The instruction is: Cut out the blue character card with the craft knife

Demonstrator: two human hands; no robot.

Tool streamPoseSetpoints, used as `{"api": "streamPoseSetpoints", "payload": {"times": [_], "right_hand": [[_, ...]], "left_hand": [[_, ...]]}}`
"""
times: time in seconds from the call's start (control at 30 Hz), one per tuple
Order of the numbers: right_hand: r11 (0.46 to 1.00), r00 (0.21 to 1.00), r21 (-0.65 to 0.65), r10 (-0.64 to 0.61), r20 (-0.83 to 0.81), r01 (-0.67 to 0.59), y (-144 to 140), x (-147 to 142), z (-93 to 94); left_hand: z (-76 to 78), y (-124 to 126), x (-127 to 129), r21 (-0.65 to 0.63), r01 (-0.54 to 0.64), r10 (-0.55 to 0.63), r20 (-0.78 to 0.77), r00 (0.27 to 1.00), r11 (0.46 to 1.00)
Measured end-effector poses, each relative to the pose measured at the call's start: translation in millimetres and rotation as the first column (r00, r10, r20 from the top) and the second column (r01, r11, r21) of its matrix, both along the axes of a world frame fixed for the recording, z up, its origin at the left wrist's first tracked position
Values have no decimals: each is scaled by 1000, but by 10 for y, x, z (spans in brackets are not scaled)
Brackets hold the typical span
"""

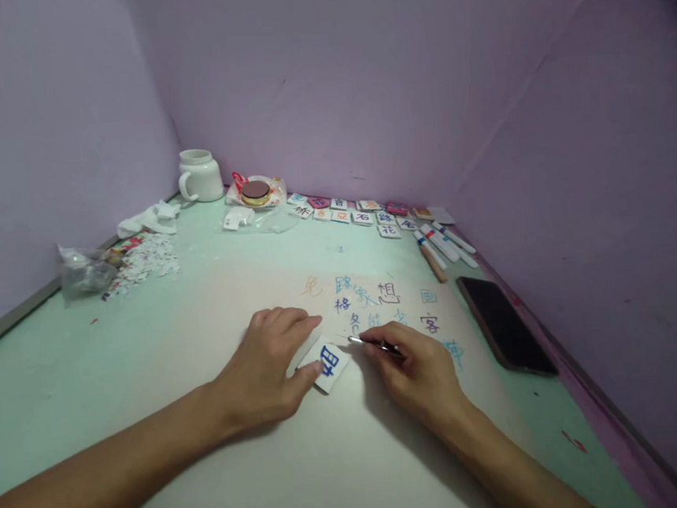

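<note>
A small white card with a blue written character lies tilted on the table in front of me. My left hand holds it from the left, the thumb on its face and the index finger stretched beyond its upper edge. In my right hand, gripped like a pen, is a slim craft knife with a silver front and a dark handle. Its thin tip points left, close to the card's upper right corner. The rest of the handle is hidden by my fingers.
Several character cards line the back wall, with markers to their right. A phone lies at the right. Coloured characters mark the tabletop. Farther left are white scraps, a plastic bag and a white mug.
</note>
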State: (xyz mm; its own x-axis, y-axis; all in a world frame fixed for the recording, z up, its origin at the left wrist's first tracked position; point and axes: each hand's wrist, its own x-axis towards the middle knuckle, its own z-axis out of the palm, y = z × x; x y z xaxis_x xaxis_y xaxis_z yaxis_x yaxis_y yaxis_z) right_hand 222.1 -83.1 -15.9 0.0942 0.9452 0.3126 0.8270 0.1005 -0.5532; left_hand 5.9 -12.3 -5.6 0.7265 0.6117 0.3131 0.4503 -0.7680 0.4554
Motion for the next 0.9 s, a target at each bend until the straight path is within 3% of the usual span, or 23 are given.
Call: {"api": "streamPoseSetpoints", "payload": {"times": [0.17,0.3,0.4,0.57,0.9], "right_hand": [[999,1000,-43,-5,24,6,-31,-15,41],[999,1000,-47,0,20,1,-56,-33,59],[999,1000,-47,9,17,-8,-66,-39,59],[999,999,-27,34,2,-34,-92,-64,36],[989,995,105,101,5,-101,-219,-61,-55]], "left_hand": [[21,-64,45,-23,18,-21,-131,991,1000],[48,-87,53,31,-81,85,-194,977,996],[30,-83,41,63,-75,84,-151,985,995],[-28,-64,2,0,94,-94,-91,991,996],[8,-121,13,-92,45,-52,-75,996,995]]}}
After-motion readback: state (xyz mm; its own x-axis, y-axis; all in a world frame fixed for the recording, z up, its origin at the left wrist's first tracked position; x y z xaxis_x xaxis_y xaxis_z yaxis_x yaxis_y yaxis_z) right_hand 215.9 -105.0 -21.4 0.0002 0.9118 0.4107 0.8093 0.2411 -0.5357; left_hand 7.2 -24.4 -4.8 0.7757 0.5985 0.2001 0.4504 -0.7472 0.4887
